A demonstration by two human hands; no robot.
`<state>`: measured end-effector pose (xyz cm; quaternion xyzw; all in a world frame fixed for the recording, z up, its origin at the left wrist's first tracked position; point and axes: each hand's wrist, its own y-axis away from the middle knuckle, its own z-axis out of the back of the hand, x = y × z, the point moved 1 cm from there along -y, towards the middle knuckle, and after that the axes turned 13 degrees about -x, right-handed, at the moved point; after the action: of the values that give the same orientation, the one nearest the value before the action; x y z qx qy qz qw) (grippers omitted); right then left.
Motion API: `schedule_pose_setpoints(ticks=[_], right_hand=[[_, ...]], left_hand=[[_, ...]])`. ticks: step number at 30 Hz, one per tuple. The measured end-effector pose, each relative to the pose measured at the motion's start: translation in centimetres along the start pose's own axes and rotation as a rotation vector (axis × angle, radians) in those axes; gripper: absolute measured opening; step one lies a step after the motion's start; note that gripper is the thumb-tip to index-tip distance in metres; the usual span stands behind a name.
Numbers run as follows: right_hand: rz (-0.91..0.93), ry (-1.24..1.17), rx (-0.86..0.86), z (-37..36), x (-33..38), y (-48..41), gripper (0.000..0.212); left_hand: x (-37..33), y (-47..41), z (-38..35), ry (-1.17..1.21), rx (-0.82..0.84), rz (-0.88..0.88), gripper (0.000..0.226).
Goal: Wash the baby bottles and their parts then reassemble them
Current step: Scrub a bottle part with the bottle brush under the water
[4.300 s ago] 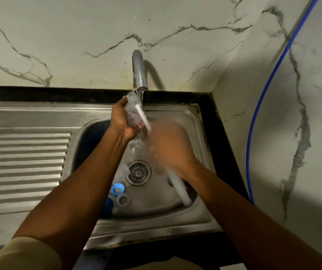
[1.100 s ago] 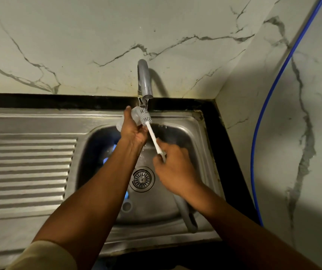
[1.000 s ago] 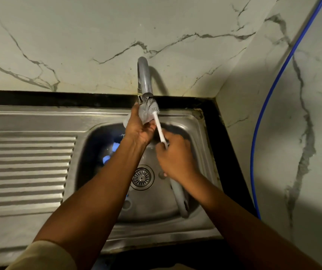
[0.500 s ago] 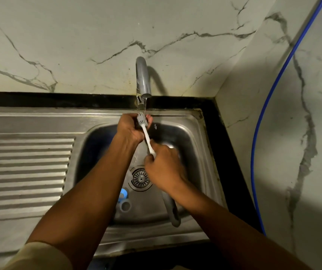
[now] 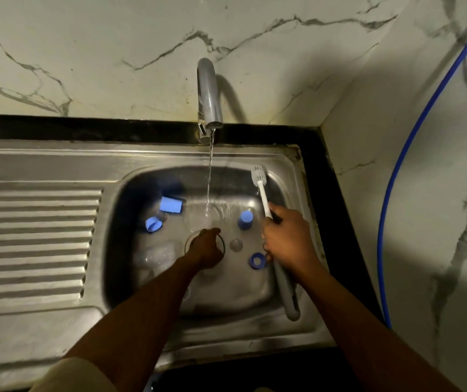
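The ribbed drainboard [image 5: 34,236] fills the left of the frame, and every loose part lies down in the sink [image 5: 283,159] basin. At the basin's upper left a blue cap [image 5: 171,205] rests on its side, long axis roughly level in the frame. Just below it a blue collar [image 5: 153,223] sits tilted with its opening facing lower left. Under those is a pale clear bottle [image 5: 157,256], too blurred to tell which way it points.

These look like light, hard plastic pieces, wet and probably slippery. I would take them across the rim or threads, and the bottle around its body.

In the centre, water [image 5: 209,179] falls from the tap [image 5: 209,91] just beyond the left hand [image 5: 206,248]. That hand is low over the drain with its fingers curled downward, and I cannot tell whether they pinch anything.

Right of it lie a small clear dome [image 5: 236,244] — likely a soft teat — an upright blue piece [image 5: 245,219] and a blue ring [image 5: 256,260] lying flat, opening up.

The right hand [image 5: 288,244] has its fingers wrapped around the brush [image 5: 263,193] mid-shaft. The brush's long axis runs steeply from its grey handle at lower right to the bristle head, which points at the sink's back rim. The shaft looks stiff and the bristles soft.

At far right a blue hose [image 5: 413,137] runs down the wall.
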<state>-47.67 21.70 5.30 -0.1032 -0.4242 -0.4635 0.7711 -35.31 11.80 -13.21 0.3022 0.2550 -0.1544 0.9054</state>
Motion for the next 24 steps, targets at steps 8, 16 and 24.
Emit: schedule_pose_setpoints(ticks=[8, 16, 24], right_hand=[[-0.001, -0.074, 0.124, -0.7, -1.7, 0.3, 0.042], [0.107, 0.005, 0.248, -3.4, -2.1, 3.0, 0.036], [0.268, 0.070, 0.088, -4.3, 2.9, 1.3, 0.039]], left_hand=[[1.4, -0.7, -4.2, 0.003, -0.156, 0.126, 0.097], [-2.9, -4.3, 6.3, 1.742, -0.088, 0.664, 0.016], [-8.3, -3.4, 10.0, 2.091, -0.029, 0.496, 0.035]])
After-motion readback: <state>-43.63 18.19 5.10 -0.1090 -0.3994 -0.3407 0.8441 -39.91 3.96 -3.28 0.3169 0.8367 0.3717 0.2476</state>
